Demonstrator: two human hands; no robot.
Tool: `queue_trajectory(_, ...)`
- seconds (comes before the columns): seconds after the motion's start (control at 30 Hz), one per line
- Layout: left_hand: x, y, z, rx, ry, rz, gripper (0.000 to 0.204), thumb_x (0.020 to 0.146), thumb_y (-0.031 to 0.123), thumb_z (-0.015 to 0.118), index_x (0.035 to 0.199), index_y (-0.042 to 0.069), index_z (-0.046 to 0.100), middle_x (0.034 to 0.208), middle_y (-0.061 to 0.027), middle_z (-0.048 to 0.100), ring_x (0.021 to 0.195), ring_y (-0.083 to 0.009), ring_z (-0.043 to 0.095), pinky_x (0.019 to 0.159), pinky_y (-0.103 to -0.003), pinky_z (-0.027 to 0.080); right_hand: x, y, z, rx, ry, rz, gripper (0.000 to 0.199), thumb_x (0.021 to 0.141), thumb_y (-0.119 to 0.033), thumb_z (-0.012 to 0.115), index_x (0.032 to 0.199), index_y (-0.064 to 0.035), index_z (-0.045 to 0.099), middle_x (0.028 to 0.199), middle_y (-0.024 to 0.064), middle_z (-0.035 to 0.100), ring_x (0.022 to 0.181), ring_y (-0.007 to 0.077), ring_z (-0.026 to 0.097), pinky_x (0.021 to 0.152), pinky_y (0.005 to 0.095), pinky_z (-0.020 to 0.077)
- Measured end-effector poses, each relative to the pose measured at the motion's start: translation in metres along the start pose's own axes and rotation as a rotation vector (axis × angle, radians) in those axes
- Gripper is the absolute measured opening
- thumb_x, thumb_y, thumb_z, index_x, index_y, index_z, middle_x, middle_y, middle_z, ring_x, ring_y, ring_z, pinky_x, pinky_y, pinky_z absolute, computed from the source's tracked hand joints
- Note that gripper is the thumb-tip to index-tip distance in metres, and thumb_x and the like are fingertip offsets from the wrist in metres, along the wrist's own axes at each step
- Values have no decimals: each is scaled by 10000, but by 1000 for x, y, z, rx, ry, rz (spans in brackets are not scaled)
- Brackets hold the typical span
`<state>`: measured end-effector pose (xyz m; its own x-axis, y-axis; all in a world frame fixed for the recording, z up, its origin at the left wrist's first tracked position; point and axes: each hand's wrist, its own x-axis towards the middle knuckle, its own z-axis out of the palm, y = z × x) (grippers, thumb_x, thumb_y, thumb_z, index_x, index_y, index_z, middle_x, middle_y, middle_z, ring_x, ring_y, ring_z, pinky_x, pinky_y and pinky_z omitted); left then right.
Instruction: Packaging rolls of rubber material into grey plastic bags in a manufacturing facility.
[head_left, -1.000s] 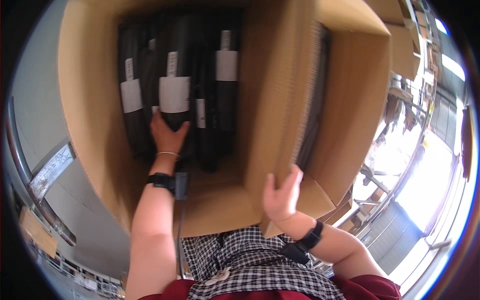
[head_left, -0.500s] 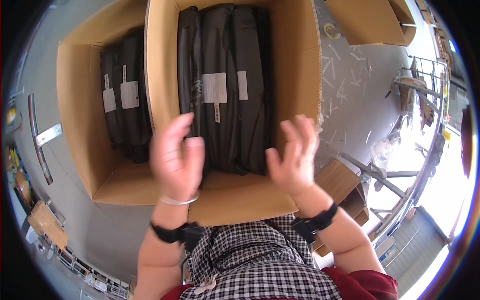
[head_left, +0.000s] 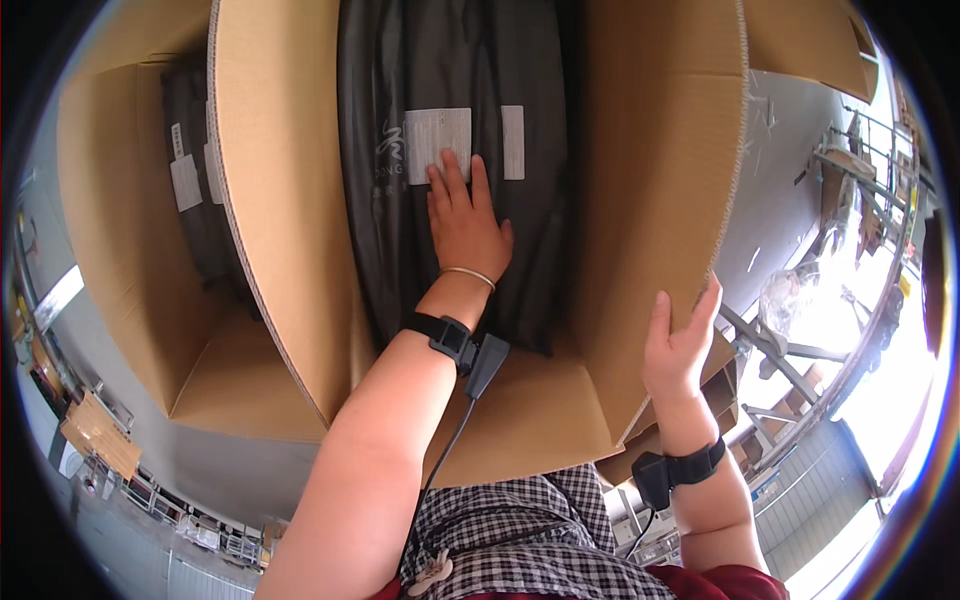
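Note:
My left hand lies flat, fingers spread, on black plastic-wrapped packages inside an upright cardboard box. Its fingertips touch a white label on one package. At the box's right side, my right hand straddles the edge of the raised flap. The thumb is on the inner face and the fingers are along the outside. Part of the packages is hidden under my left hand and forearm.
To the left stands another open cardboard box with similar black packages. More cardboard is at the far right. Metal racking and clear plastic wrap lie beyond the right flap.
My left hand has come down to the right onto the packages. My right hand has moved right to the flap edge. The view sits closer over the box, and the right flap leans outward.

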<state>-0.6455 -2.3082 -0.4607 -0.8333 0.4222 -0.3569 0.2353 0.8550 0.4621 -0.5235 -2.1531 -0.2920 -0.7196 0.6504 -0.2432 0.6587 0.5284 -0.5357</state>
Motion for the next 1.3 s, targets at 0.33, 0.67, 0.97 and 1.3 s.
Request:
queue_trajectory(0.33, 1, -5, 15, 23, 21, -17, 980, 723, 283, 739, 1527, 83, 216, 1571, -278, 70, 1437, -497, 96, 1130, -572, 226, -4, -2, 9, -10, 52, 18, 443, 940, -33, 520, 1348, 28, 361, 1148, 171, 583, 1049, 248, 584, 938, 345, 441)
queue_trajectory(0.67, 3, -8, 18, 48, 64, 34, 983, 704, 289, 741, 1525, 95, 237, 1567, -281, 85, 1427, -504, 125, 1112, -578, 252, -1, -8, 8, 29, 45, 32, 429, 932, -29, 537, 1332, 36, 396, 1133, 165, 603, 1042, 249, 600, 926, 339, 452)
queue_trajectory(0.97, 0, -5, 23, 71, 92, 53, 978, 697, 281, 741, 1521, 100, 247, 1570, -276, 81, 1424, -503, 138, 1090, -576, 292, -3, -1, 4, 63, 31, 31, 419, 930, -28, 543, 1320, 49, 411, 1142, 172, 598, 1048, 255, 599, 928, 338, 452)
queue_trajectory(1.3, -1, -11, 21, 91, 94, 55, 973, 691, 278, 752, 1514, 101, 264, 1569, -278, 79, 1424, -501, 139, 1078, -573, 310, -6, -8, 9, 84, 20, 47, 431, 922, -20, 545, 1323, 58, 407, 1150, 165, 592, 1071, 245, 594, 942, 331, 449)
